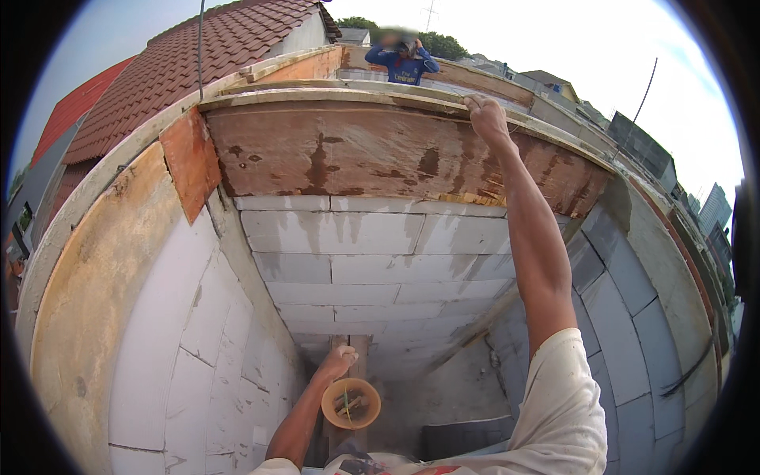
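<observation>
High in front of me, my right hand (pixel 487 119) is closed over the top edge of a wooden formwork board (pixel 332 150), which is reddish brown with dark wet stains. My left hand (pixel 339 362) is low and closed in a fist, above a narrow wooden plank (pixel 360 352). Whatever it may hold is hidden by the fingers. Just below that fist is an orange bucket (pixel 327 405), with a few small pieces and a yellow-green strip inside. I cannot tell whether the hand holds the bucket's handle.
Walls of pale blocks (pixel 380 233) surround a deep space below me. A concrete-topped wall (pixel 103 261) curves along the left. Thin metal rods (pixel 200 47) stick up from the wall tops. Beyond the board, a person in blue (pixel 404 67) raises both arms. Tiled roofs (pixel 206 55) rise behind.
</observation>
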The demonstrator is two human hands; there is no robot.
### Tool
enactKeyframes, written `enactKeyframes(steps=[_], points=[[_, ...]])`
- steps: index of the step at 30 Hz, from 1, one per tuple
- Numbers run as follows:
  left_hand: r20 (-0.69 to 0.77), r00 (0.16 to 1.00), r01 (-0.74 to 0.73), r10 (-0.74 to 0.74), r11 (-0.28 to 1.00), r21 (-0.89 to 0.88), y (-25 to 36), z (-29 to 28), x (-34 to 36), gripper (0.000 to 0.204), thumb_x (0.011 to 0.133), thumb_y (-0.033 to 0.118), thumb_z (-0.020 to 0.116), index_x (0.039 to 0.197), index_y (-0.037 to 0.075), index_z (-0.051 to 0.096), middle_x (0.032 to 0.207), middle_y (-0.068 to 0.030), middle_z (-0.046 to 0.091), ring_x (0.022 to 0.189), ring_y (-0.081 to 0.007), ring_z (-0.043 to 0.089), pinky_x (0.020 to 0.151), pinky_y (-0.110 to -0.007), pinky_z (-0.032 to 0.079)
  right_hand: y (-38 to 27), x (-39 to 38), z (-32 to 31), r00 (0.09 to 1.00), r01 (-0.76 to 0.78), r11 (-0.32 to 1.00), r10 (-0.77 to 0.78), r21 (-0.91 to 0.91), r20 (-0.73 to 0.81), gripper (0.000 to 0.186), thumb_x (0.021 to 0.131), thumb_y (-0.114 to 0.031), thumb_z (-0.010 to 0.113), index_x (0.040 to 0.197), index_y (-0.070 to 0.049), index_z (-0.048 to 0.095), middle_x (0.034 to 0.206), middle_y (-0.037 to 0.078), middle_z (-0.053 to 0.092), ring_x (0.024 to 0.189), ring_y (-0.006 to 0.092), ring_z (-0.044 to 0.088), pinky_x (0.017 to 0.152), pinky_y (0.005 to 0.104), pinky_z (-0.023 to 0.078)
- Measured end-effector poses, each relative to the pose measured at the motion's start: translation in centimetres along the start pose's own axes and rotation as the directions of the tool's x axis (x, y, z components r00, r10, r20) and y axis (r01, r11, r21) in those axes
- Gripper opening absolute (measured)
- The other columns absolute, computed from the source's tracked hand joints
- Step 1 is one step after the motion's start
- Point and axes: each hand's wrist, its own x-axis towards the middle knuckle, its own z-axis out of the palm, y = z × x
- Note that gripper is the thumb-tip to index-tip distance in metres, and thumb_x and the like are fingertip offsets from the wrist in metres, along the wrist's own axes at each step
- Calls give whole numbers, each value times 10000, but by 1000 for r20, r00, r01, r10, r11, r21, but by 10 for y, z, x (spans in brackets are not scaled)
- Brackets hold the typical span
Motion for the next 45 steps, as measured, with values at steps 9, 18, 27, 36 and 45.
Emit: enactKeyframes(steps=[9,18,27,36,45], points=[[58,508,805,-859,450,-387,-313,-14,-192,288,1040,200,544,1243,58,692,1082,-99,724,937,-228,718,734,-344,570,-51,-21,-18,852,-480,825,359,297,381,256,1081,-224,612,1161,17,645,744,-24,538,552,69,455,467,270,455],[-13,548,703,-837,469,-535,-322,1,-189,281,1055,215,531,1259,75,666,1049,-98,734,889,-216,729,716,-361,578,-37,-16,-7,956,-155,975,188,-156,224,422,967,-240,771,1226,71,651,911,158,755,771,215,712,752,379,549],[-53,858,441,-511,786,-434,-257,10,-102,322,1078,252,526,1312,55,624,1191,-102,724,1034,-232,726,865,-407,581,-39,-37,-22,962,-184,978,200,-100,185,858,927,-388,813,1492,130,427,1193,267,730,1177,312,694,1037,435,521],[46,804,580,-593,766,-278,-257,35,-114,297,1057,187,510,1258,38,669,1185,-121,735,1041,-249,732,847,-421,600,-35,-153,-92,989,-145,984,145,104,7,664,980,-385,757,1435,43,530,1159,184,744,1083,288,721,992,424,554],[-342,928,80,-147,976,-201,-61,37,-32,271,1045,152,607,1249,0,701,1082,-101,751,990,-170,707,845,-334,561,51,-580,-110,493,-839,532,659,111,568,473,978,-200,736,1347,65,604,1141,225,747,1013,246,750,889,361,579]])
